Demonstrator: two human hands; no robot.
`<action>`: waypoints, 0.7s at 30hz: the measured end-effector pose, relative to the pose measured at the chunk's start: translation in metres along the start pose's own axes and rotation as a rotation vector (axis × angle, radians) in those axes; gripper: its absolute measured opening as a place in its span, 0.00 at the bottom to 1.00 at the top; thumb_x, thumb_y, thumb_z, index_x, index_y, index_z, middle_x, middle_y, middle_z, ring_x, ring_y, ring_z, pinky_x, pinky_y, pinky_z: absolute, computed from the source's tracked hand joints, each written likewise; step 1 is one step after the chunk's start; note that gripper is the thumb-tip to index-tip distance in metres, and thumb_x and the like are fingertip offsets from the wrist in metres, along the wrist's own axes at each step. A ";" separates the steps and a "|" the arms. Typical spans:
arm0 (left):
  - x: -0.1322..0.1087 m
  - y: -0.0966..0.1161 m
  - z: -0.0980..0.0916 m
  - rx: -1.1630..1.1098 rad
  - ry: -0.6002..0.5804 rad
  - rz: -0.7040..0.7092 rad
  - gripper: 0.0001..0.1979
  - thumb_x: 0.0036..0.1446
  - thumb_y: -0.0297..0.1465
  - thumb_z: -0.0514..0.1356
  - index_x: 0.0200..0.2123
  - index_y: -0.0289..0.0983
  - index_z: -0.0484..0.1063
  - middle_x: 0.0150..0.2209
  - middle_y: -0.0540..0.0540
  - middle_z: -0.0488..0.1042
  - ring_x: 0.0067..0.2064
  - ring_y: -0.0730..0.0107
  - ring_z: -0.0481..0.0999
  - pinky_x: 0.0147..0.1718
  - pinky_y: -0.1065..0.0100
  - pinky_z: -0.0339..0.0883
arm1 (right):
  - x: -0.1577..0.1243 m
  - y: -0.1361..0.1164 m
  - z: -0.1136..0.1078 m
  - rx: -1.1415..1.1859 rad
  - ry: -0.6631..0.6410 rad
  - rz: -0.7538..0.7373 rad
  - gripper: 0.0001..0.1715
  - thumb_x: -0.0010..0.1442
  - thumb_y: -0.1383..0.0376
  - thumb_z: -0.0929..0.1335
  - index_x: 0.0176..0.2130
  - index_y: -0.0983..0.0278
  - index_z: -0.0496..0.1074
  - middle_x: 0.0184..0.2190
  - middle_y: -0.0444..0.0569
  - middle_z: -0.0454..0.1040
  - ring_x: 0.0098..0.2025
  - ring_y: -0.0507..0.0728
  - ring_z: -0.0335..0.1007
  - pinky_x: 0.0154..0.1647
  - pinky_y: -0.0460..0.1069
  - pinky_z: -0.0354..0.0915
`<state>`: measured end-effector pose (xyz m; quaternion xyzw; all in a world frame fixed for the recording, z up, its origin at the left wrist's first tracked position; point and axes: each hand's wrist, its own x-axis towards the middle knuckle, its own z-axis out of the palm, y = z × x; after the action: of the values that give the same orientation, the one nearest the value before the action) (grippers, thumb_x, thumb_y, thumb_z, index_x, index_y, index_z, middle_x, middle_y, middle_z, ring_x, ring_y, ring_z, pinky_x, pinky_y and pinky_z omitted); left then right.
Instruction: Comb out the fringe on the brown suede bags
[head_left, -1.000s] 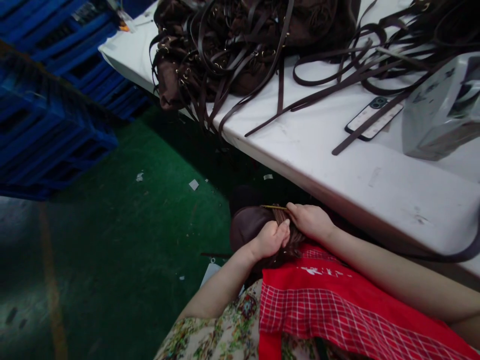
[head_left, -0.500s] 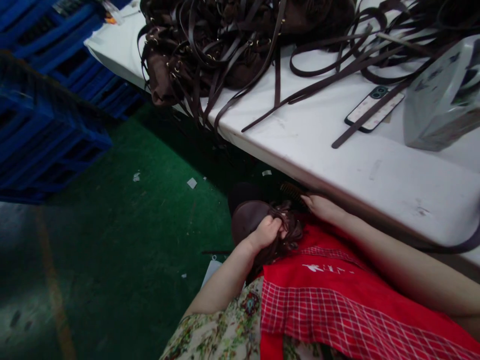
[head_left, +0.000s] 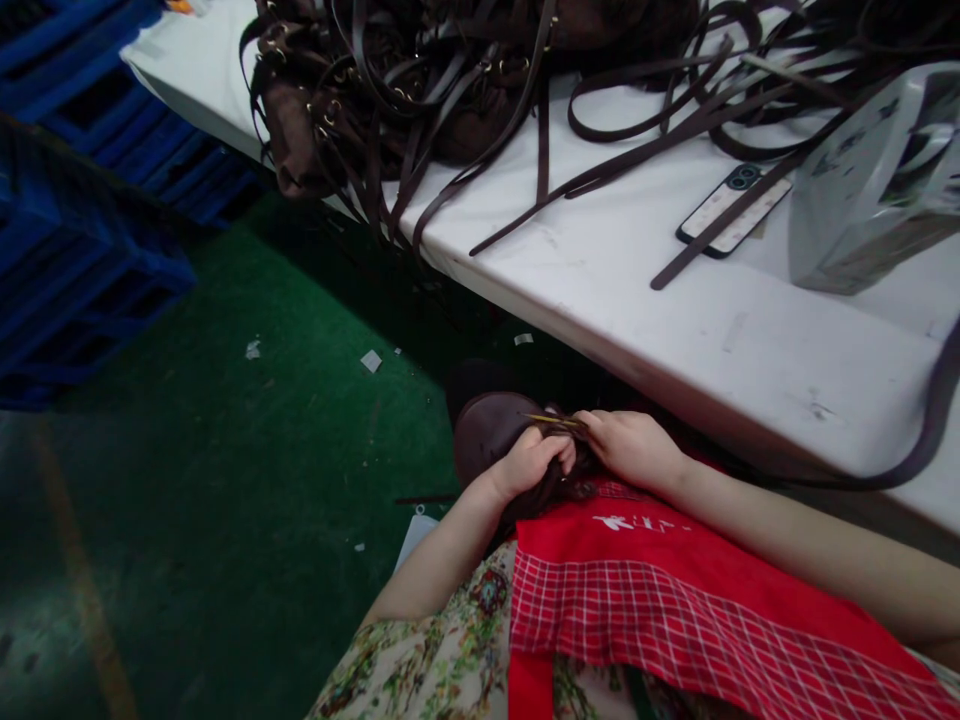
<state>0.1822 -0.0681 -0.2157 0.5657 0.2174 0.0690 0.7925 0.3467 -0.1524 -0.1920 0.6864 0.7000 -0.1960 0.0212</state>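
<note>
A dark brown leather bag [head_left: 487, 435] with a smooth rounded panel and gathered material at its top lies in my lap, just below the table edge. My left hand [head_left: 529, 462] is closed round the gathered part. Close beside it, my right hand [head_left: 634, 445] pinches a thin, gold-coloured pointed tool [head_left: 551, 419], whose tip reaches over the gathers above my left fingers. What kind of tool it is cannot be made out. The right fingertips are partly hidden in the folds.
On the white table [head_left: 600, 290] lie a heap of dark brown bags [head_left: 300, 130], loose straps [head_left: 517, 225], a phone [head_left: 731, 212] under a strap, and a grey plastic container [head_left: 847, 200]. Blue pallets [head_left: 82, 270] stand at left. Paper scraps [head_left: 371, 361] lie on the green floor.
My right hand has come left and down from near the table edge to the bag, bringing the gold-coloured tool to the gathers. The left hand keeps its grip. The view has shifted slightly.
</note>
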 end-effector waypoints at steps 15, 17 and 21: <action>-0.007 0.005 0.013 1.054 0.174 0.324 0.21 0.66 0.36 0.44 0.28 0.35 0.71 0.31 0.40 0.76 0.37 0.62 0.75 0.43 0.60 0.66 | 0.018 0.004 0.010 0.056 -0.100 0.244 0.20 0.69 0.55 0.52 0.44 0.60 0.66 0.32 0.49 0.77 0.30 0.57 0.73 0.24 0.47 0.53; -0.006 0.005 0.013 1.104 0.154 0.340 0.19 0.66 0.35 0.44 0.32 0.34 0.72 0.34 0.40 0.77 0.38 0.62 0.76 0.44 0.60 0.67 | 0.020 0.005 0.013 0.071 -0.104 0.268 0.20 0.69 0.55 0.52 0.44 0.60 0.66 0.32 0.49 0.77 0.30 0.58 0.73 0.24 0.47 0.53; -0.003 0.004 0.014 1.180 0.107 0.343 0.18 0.66 0.33 0.44 0.33 0.34 0.71 0.33 0.40 0.77 0.38 0.61 0.76 0.43 0.60 0.67 | 0.024 0.006 0.019 0.107 -0.108 0.308 0.22 0.69 0.55 0.51 0.45 0.60 0.66 0.32 0.50 0.77 0.31 0.57 0.73 0.26 0.47 0.54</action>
<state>0.1859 -0.0795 -0.2071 0.9314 0.1646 0.0918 0.3115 0.3464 -0.1355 -0.2184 0.7743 0.5729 -0.2638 0.0520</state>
